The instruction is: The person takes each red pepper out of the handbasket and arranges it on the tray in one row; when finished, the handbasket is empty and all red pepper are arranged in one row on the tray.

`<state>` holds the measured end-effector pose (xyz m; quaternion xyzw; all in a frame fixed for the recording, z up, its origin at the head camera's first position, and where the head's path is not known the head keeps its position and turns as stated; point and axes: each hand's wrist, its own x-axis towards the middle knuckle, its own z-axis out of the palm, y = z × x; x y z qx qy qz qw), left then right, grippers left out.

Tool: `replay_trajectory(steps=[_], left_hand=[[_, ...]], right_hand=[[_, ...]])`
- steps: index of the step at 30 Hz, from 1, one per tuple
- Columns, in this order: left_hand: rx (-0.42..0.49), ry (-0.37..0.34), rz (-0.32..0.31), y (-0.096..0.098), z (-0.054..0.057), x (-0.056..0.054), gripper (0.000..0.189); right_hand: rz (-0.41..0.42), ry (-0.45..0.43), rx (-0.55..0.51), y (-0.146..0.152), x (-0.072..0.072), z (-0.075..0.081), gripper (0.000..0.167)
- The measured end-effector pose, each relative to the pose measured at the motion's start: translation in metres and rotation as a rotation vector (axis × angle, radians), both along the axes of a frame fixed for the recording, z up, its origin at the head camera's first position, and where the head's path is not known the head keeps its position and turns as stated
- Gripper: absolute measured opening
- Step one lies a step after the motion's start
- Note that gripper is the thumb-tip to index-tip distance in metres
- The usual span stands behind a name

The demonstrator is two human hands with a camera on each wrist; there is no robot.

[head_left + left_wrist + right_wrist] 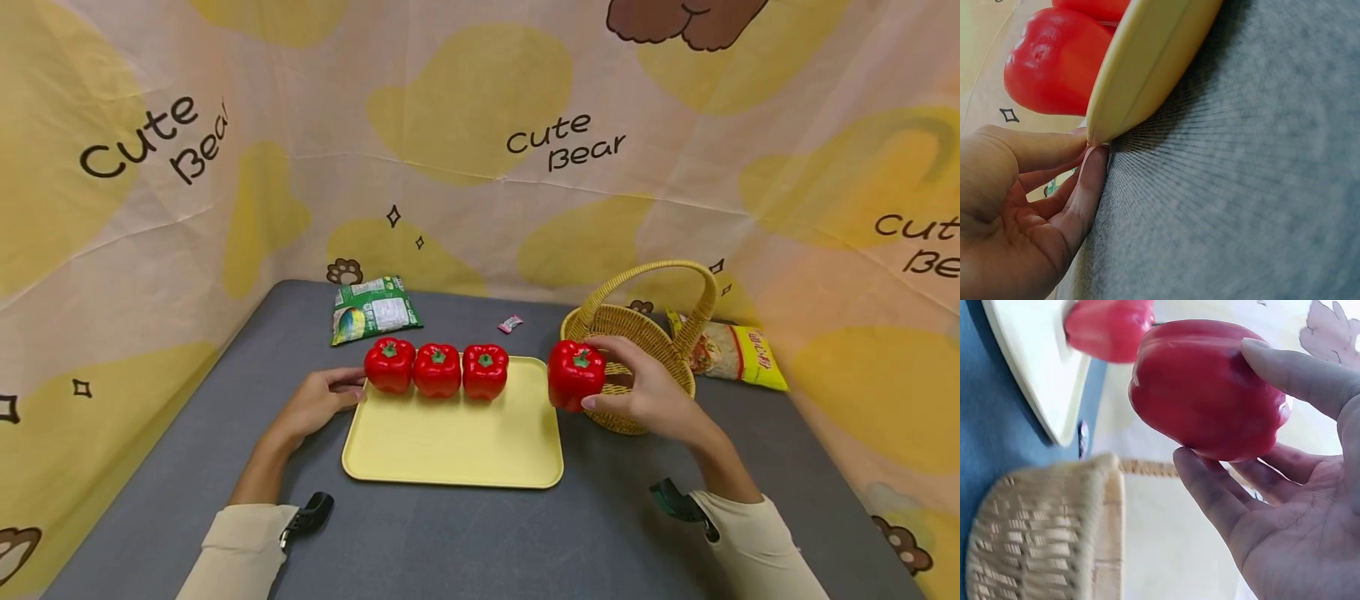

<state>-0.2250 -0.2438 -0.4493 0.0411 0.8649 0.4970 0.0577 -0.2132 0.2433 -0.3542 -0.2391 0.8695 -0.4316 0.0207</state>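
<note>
My right hand [652,392] holds a red bell pepper [572,377] between thumb and fingers, off the tray's right edge and in front of the wicker basket [626,325]. The right wrist view shows this pepper [1204,394] raised above the level of the basket rim [1107,506]. Three more red bell peppers [438,372] stand in a row along the back of the yellow tray [450,442], green stems up. At the tray's left edge, my left hand [315,408] pinches the rim. Its thumb and finger meet at the tray's edge [1147,69] in the left wrist view.
A green snack bag [375,310] lies behind the tray on the left. One small pink wrapped candy [511,324] sits farther back. Behind the basket's right side lies a yellow food packet [738,354]. Printed cloth walls [465,167] border the grey table [420,542].
</note>
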Motion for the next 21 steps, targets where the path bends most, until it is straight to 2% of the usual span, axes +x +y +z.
replay_trajectory(steps=[4, 12, 21], left_hand=[[-0.002, -0.005, 0.003, 0.000, 0.000, 0.000, 0.046], [-0.002, -0.006, 0.002, 0.000, -0.001, 0.000, 0.046], [0.020, -0.009, -0.006, -0.002, -0.003, -0.002, 0.052]], right_hand=[[0.022, 0.009, -0.001, -0.014, -0.006, -0.008, 0.080], [0.008, -0.015, -0.005, -0.035, -0.018, -0.024, 0.079], [-0.024, 0.059, 0.081, -0.049, -0.022, -0.032, 0.081]])
